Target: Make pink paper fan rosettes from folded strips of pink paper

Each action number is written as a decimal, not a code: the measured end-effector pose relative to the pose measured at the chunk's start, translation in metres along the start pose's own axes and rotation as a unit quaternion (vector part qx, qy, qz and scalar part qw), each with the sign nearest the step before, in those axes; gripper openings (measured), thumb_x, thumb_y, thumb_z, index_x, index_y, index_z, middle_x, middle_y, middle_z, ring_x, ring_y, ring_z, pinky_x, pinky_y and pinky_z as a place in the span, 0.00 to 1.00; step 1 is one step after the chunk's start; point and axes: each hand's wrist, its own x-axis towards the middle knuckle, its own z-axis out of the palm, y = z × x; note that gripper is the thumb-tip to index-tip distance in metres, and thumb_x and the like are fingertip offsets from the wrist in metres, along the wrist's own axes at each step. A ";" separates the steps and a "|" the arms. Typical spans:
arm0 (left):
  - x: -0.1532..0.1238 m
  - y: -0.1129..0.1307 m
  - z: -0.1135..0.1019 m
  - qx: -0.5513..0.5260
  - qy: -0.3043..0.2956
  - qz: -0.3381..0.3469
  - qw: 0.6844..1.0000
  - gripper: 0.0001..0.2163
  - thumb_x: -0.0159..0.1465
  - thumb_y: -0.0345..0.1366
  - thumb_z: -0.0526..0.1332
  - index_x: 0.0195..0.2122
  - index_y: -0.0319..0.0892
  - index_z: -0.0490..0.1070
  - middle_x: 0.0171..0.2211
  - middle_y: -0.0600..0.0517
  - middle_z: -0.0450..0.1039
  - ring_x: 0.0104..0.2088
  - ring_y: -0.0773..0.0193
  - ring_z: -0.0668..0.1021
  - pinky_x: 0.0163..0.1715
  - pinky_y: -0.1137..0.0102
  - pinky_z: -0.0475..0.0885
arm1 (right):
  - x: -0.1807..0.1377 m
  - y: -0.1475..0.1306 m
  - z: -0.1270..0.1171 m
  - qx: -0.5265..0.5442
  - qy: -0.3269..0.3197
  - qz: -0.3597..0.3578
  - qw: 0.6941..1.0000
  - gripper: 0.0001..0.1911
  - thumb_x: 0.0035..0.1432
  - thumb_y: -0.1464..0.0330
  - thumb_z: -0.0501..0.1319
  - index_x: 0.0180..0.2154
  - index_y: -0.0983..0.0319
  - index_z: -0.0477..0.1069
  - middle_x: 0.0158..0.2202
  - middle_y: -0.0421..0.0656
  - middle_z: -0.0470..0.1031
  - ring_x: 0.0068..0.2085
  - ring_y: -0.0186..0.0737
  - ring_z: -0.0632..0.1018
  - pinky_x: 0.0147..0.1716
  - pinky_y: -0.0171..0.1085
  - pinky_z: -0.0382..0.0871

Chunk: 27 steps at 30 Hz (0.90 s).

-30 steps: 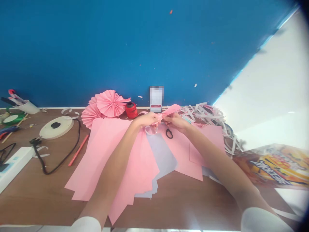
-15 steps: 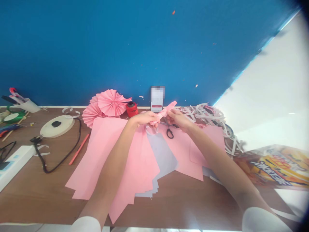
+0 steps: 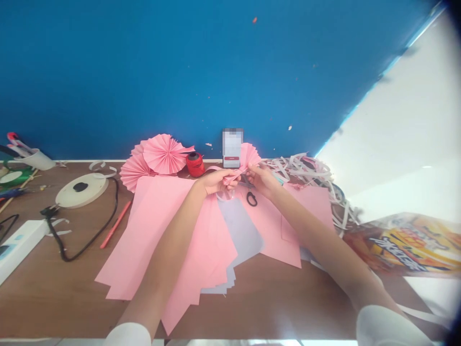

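Note:
A pleated pink paper fan is held up between both hands, its far end fanned out beside the phone. My left hand is closed around the narrow, still-folded end. My right hand pinches the paper at its right edge, near the middle. Under the hands lie pink paper sheets and grey-blue sheets. Black-handled scissors rest just below my right hand, their blades partly hidden. Finished round pink paper rosettes lean at the wall on the left.
A red thread spool and an upright phone stand by the wall. White paper strips heap at the right, near a snack bag. Leftward are a red pen, a round cream device, its black cord and a power strip.
The pleated paper was a closed, narrow bundle; its upper end is now spread into a fan. Both hands stay on it, and the view has shifted slightly.

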 end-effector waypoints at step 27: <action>0.017 -0.008 0.013 0.254 0.081 0.170 0.949 0.18 0.61 0.46 0.61 0.43 0.35 0.74 0.37 0.44 0.77 0.40 0.62 0.77 0.42 0.68 0.69 | -0.006 0.000 0.003 -0.157 0.023 -0.113 0.981 0.22 0.45 0.49 0.67 0.35 0.57 0.67 0.28 0.38 0.72 0.22 0.32 0.69 0.21 0.35 0.63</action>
